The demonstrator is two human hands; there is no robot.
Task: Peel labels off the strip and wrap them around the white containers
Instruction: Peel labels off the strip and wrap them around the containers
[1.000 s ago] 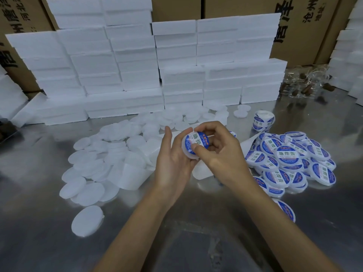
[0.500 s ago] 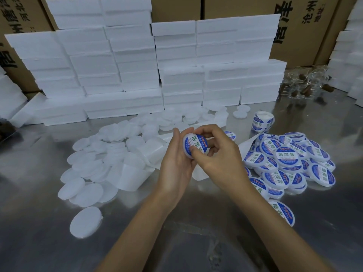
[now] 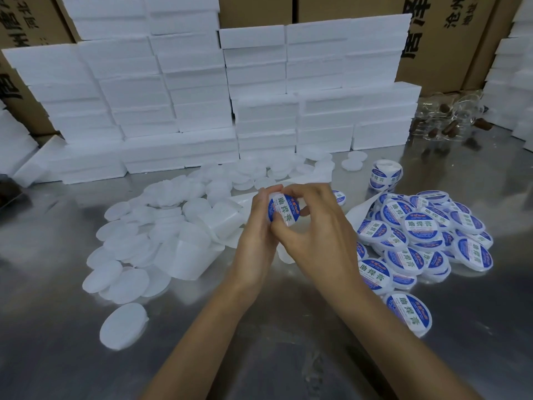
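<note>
Both hands hold one small round white container point(image 3: 284, 209) with a blue and white label above the middle of the metal table point(image 3: 259, 336). My left hand point(image 3: 256, 238) grips it from the left. My right hand point(image 3: 314, 226) pinches it between thumb and fingers from the right. A heap of bare white containers point(image 3: 150, 241) lies to the left. Labelled containers point(image 3: 421, 235) are piled to the right. A roll of blue labels point(image 3: 385, 176) stands behind that pile, and white backing strip point(image 3: 357, 212) trails beside my right hand.
Stacks of white foam boxes point(image 3: 202, 96) form a wall along the back, with brown cartons point(image 3: 450, 39) behind them. Clear plastic pieces with brown parts point(image 3: 450, 116) lie at the back right. More foam boxes point(image 3: 513, 82) stand at the right edge.
The container has turned in my fingers, so its label face shows more fully. Both hands stay in about the same place over the table.
</note>
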